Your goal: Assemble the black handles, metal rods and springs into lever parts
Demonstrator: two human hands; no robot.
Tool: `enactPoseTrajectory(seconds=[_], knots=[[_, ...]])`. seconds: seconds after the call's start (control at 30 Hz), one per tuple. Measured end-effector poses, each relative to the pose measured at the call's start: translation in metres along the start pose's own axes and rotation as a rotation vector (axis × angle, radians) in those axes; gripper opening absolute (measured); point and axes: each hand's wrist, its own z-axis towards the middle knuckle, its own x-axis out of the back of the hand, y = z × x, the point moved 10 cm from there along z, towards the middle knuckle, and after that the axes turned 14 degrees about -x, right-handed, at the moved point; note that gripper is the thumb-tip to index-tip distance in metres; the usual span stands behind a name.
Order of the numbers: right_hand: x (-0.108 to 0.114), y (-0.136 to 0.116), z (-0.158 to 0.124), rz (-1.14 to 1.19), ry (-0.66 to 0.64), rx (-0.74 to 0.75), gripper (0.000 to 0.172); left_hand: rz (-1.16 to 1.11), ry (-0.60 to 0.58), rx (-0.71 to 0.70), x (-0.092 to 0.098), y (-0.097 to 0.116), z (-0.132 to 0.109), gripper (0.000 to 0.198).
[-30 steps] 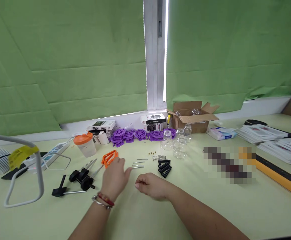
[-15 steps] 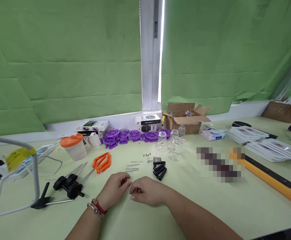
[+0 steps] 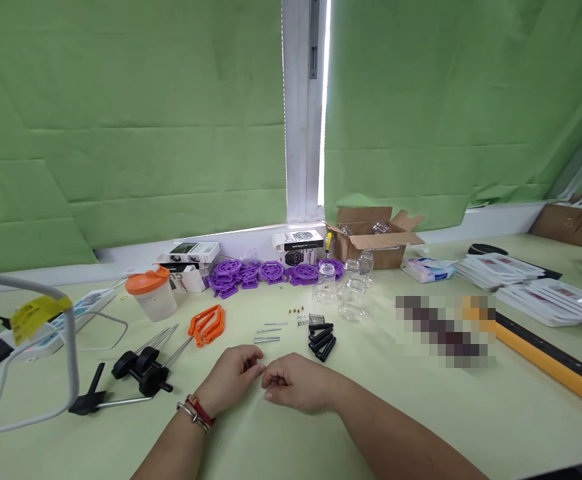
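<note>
My left hand (image 3: 231, 377) rests on the table with its fingers loosely bent and its thumb apart from them; nothing shows in it. Close beside it lies my right hand (image 3: 298, 383), likewise loosely curled and empty as far as I can see. Just beyond my hands are several thin metal rods (image 3: 269, 330). To their right are black plastic handles (image 3: 322, 341), small springs (image 3: 311, 320) and tiny brass-coloured pieces (image 3: 296, 310). Orange plastic handles (image 3: 207, 325) lie left of the rods. Black rollers (image 3: 143, 370) with metal rods lie further left.
Purple wheel-shaped parts (image 3: 272, 272), clear glass jars (image 3: 353, 303) and an open cardboard box (image 3: 378, 250) line the back. An orange-lidded container (image 3: 151, 297) and a grey wire frame (image 3: 73, 360) stand left. A yellow-orange bar (image 3: 551, 353) and stacked white packets (image 3: 515, 273) lie right.
The whole view has shifted slightly, with everything a little further right in the picture. My hands keep the same pose, and nothing on the table has visibly moved.
</note>
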Motion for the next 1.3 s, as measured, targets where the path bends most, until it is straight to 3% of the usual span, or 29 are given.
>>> enactPoseTrajectory(seconds=[0.9, 1.07, 1.3], knots=[[0.001, -0.001, 0.0, -0.045, 0.01, 0.011, 0.025, 0.015, -0.015, -0.002, -0.001, 0.003, -0.001, 0.021], [0.014, 0.001, -0.004, -0.084, 0.08, -0.014, 0.025, 0.004, -0.017, -0.007, -0.001, 0.0, -0.001, 0.021], [0.038, -0.017, -0.014, -0.18, 0.283, 0.097, 0.023, 0.029, -0.019, -0.034, -0.003, 0.0, -0.001, 0.022]])
